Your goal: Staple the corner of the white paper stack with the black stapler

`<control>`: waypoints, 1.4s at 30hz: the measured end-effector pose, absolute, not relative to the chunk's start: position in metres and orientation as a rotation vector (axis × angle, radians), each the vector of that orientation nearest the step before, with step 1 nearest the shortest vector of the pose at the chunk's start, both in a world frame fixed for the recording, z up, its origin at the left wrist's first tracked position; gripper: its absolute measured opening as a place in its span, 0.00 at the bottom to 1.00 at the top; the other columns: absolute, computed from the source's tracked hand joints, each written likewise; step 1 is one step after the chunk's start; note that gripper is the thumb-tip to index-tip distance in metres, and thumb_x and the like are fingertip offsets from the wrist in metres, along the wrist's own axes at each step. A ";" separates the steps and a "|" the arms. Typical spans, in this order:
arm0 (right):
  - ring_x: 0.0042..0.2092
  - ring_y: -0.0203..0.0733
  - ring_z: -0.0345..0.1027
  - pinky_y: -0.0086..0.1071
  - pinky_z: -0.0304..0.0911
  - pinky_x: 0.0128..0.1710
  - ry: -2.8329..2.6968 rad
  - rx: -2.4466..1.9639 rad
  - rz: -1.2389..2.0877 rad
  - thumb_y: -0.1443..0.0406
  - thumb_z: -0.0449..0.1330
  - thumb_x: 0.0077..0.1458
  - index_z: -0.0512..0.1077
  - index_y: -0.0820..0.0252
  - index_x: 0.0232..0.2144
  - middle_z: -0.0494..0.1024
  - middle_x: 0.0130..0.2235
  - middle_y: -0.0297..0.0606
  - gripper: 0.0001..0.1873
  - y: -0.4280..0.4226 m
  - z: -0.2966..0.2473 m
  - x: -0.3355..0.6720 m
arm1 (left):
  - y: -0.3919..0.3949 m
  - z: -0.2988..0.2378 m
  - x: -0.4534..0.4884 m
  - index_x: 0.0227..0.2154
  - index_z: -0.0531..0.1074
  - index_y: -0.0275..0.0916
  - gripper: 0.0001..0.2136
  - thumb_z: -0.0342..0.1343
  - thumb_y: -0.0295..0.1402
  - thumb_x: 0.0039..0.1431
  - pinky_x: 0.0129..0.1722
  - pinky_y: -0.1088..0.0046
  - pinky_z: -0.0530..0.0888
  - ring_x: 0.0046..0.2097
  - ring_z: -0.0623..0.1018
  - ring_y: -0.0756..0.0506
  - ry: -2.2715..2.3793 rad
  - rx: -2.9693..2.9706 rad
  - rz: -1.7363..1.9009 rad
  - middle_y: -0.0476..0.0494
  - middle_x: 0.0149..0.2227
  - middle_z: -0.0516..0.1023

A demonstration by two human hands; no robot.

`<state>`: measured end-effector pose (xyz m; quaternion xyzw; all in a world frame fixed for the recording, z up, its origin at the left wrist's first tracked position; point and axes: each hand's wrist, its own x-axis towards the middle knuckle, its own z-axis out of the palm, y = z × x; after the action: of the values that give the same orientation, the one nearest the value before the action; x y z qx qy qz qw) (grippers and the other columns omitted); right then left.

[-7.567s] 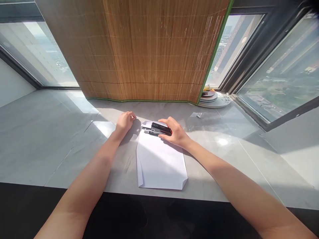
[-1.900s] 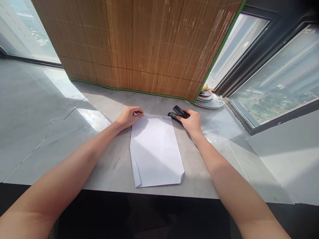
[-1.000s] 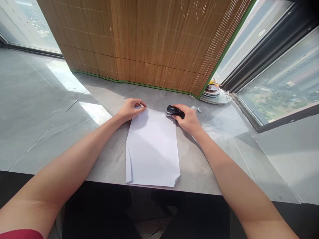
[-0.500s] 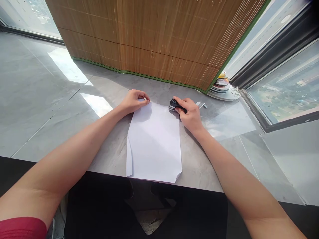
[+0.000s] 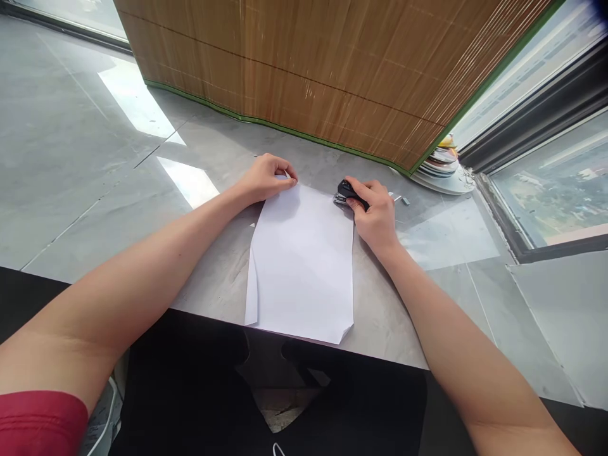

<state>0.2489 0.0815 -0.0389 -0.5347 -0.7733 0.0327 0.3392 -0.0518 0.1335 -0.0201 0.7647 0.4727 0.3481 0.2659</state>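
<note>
White paper (image 5: 304, 259) lies at the front edge of the grey surface, its left side folded or curled over and its lower right corner bent up. My left hand (image 5: 272, 179) pinches the paper's far left corner between thumb and fingers. In my right hand (image 5: 377, 209) is a black stapler (image 5: 352, 193), gripped with the thumb below and fingers on top. The stapler's metal front end sits at the paper's far right corner. Whether its jaws are pressed together on the sheet I cannot tell.
A bamboo blind (image 5: 308, 76) with green edging hangs behind the paper. Stacked plates (image 5: 441, 168) stand at the far right by the window frame (image 5: 527, 145). A small grey piece (image 5: 405, 201) lies just right of my right hand. Sunlit patches cross the grey tiled surface (image 5: 95, 183).
The view has shifted slightly, so everything sits a little differently in the picture. Both hands keep their places at the paper's far corners, the stapler still in the right one.
</note>
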 end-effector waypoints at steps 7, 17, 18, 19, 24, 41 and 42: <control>0.52 0.58 0.70 0.60 0.70 0.54 -2.058 -1.448 0.064 0.61 0.55 0.68 0.74 0.45 0.65 0.75 0.48 0.46 0.26 0.080 -0.037 0.249 | 0.132 -0.020 -0.052 0.32 0.85 0.37 0.09 0.62 0.35 0.52 0.34 0.68 0.66 0.30 0.70 0.47 1.261 2.062 0.966 0.49 0.23 0.72; 0.50 0.58 0.68 0.58 0.69 0.52 -2.110 -1.516 -0.008 0.65 0.55 0.68 0.76 0.46 0.64 0.76 0.48 0.46 0.26 0.078 -0.032 0.244 | 0.132 -0.020 -0.052 0.32 0.85 0.37 0.10 0.62 0.37 0.51 0.35 0.69 0.67 0.32 0.72 0.47 1.258 2.063 0.969 0.47 0.25 0.75; 0.50 0.58 0.68 0.58 0.69 0.52 -2.103 -1.512 0.001 0.65 0.55 0.68 0.77 0.46 0.63 0.76 0.48 0.46 0.25 0.077 -0.031 0.244 | 0.132 -0.020 -0.052 0.32 0.85 0.38 0.10 0.62 0.37 0.51 0.35 0.69 0.67 0.31 0.72 0.47 1.260 2.062 0.966 0.47 0.25 0.75; 0.50 0.58 0.68 0.58 0.69 0.52 -2.098 -1.507 0.011 0.65 0.54 0.68 0.77 0.46 0.63 0.76 0.48 0.46 0.25 0.077 -0.031 0.244 | 0.131 -0.020 -0.052 0.32 0.84 0.38 0.10 0.61 0.37 0.52 0.34 0.69 0.67 0.31 0.72 0.47 1.263 2.061 0.963 0.48 0.25 0.75; 0.50 0.57 0.68 0.60 0.69 0.53 -2.083 -1.491 0.041 0.63 0.55 0.69 0.78 0.45 0.61 0.77 0.47 0.45 0.23 0.077 -0.030 0.244 | 0.131 -0.020 -0.053 0.32 0.85 0.38 0.10 0.62 0.36 0.52 0.33 0.68 0.65 0.29 0.70 0.47 1.253 2.062 0.960 0.48 0.23 0.73; 0.52 0.58 0.69 0.62 0.68 0.54 -2.107 -1.494 0.078 0.63 0.54 0.68 0.78 0.47 0.62 0.78 0.48 0.46 0.24 0.077 -0.027 0.245 | 0.129 -0.018 -0.051 0.30 0.85 0.39 0.09 0.61 0.35 0.51 0.34 0.68 0.68 0.31 0.73 0.46 1.265 2.053 0.977 0.47 0.25 0.76; 0.52 0.59 0.69 0.62 0.68 0.54 -2.109 -1.499 0.075 0.62 0.53 0.68 0.78 0.47 0.62 0.78 0.48 0.47 0.24 0.077 -0.027 0.244 | 0.129 -0.018 -0.051 0.30 0.85 0.39 0.09 0.61 0.35 0.51 0.34 0.68 0.68 0.31 0.73 0.46 1.266 2.049 0.975 0.47 0.24 0.76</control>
<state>0.2445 0.0766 -0.0265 -0.5571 -0.7838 0.0281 0.2730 -0.0510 0.1293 -0.0178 0.7597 0.4692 0.3616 0.2683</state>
